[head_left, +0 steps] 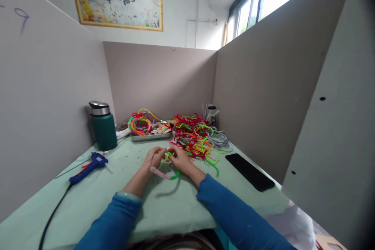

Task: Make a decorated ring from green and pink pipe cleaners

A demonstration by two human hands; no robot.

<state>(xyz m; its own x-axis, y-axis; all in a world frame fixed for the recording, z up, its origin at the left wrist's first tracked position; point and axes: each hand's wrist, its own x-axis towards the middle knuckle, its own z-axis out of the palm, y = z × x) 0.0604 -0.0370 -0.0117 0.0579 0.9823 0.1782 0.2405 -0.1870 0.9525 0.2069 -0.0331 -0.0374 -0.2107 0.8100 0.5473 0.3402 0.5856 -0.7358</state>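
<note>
Both hands meet over the middle of the pale green table [96,199]. My left hand [152,161] pinches the end of a pink pipe cleaner [159,173] that curves down toward me. My right hand [181,161] is closed on a green pipe cleaner [167,158] that joins the pink one; a green tip [175,175] sticks out at the far end of the pink curve. The two hands almost touch. Just beyond them lies a heap of red, orange and green pipe cleaners [191,134].
A blue glue gun [88,166] with a black cord lies at the left. A dark green flask [103,125] stands by the left partition. A metal tray [150,136] holds coloured loops. A black phone [249,171] lies at the right. Partitions wall three sides.
</note>
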